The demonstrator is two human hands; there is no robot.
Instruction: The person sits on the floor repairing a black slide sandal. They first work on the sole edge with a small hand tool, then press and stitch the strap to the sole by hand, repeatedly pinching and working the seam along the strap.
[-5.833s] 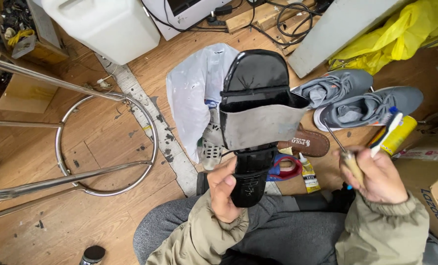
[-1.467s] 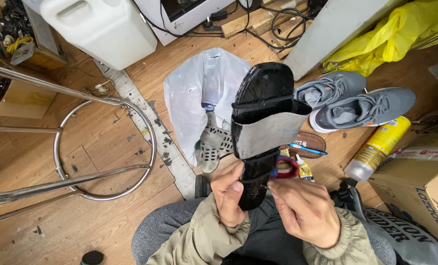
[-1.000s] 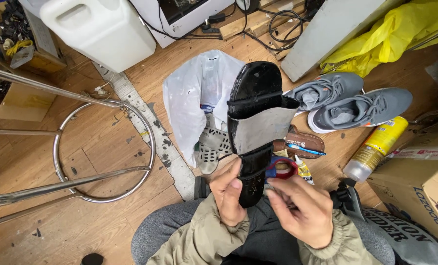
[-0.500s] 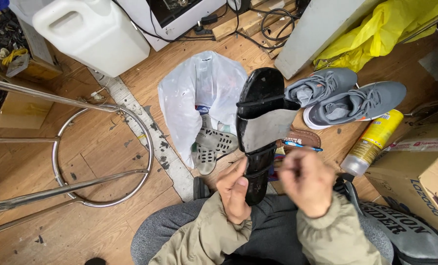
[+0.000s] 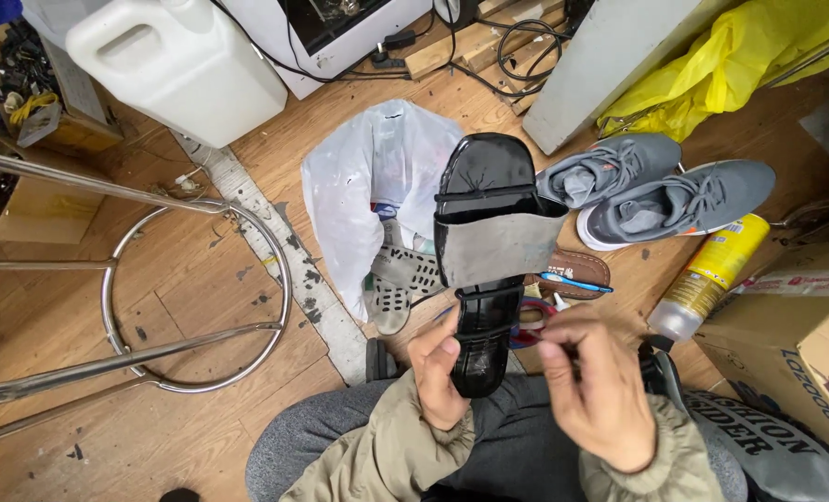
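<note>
Left hand (image 5: 438, 376) wrapped around heel of glossy black sandal with grey strap (image 5: 487, 251), held upright above lap, near grey sneakers (image 5: 661, 191). Right hand (image 5: 596, 386) beside heel, fingertips pinched together; contents unclear.

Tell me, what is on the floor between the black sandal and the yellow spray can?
In the head view, a brown sandal with a blue toothbrush on it lies between the black sandal and yellow spray can.

Olive-khaki jacket sleeves with gathered elastic cuffs, grey trousers
</note>
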